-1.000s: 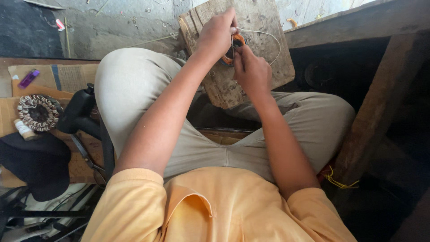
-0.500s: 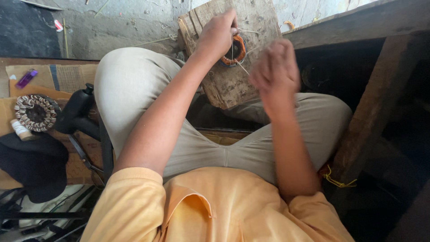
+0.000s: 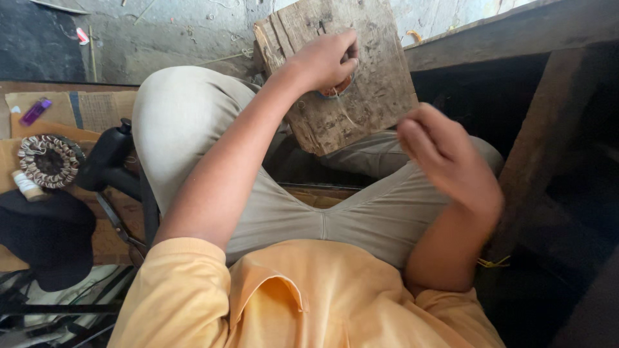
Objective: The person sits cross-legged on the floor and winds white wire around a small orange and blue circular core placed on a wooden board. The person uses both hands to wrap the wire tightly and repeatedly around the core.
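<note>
I sit cross-legged in beige trousers and a yellow shirt. My left hand [image 3: 322, 61] is closed on a small orange-brown wire coil [image 3: 336, 89], pressing it against a worn wooden board [image 3: 380, 77] that leans on my knees. A thin strand runs from the coil toward my right hand [image 3: 445, 164], which is drawn back near my right knee, fingers pinched together. The hand is blurred, and I cannot tell for sure that it grips the strand.
At the left lie a round wound stator ring [image 3: 48, 160], a black handled tool [image 3: 109, 158], a purple lighter [image 3: 35, 111] on cardboard and a dark cap [image 3: 45, 235]. A wooden beam and post [image 3: 541, 129] stand at the right. Grey concrete floor lies ahead.
My right hand has pulled away from the coil, down and to the right toward my body. My left hand has stayed on the coil at the board.
</note>
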